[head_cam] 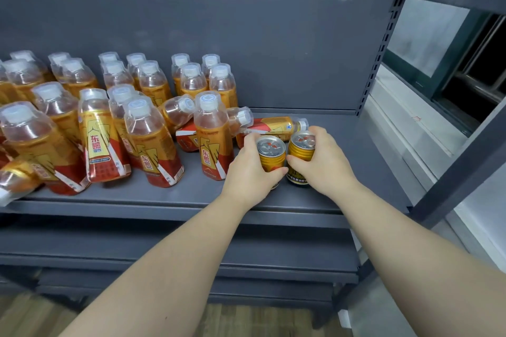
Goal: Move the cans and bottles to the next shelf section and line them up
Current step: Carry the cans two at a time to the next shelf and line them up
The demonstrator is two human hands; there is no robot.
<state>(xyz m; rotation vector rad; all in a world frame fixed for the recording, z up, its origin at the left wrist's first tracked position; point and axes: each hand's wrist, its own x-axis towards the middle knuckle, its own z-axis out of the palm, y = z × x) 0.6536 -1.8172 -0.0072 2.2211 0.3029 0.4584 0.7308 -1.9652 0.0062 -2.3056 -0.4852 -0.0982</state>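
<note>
Two small gold cans stand side by side on the grey shelf (191,189), right of centre. My left hand (250,172) grips the left can (271,152). My right hand (324,164) grips the right can (301,146). Both cans are upright with silver tops showing. Just behind them a bottle (273,124) lies on its side. Several orange bottles with clear caps fill the shelf's left and middle; one upright bottle (212,137) stands right beside my left hand.
Some bottles at the left lean or lie tipped, one (16,178) over the front edge. The shelf's right end (369,150) is bare up to the perforated upright post (379,57). A window and a grey frame bar (465,156) are at the right.
</note>
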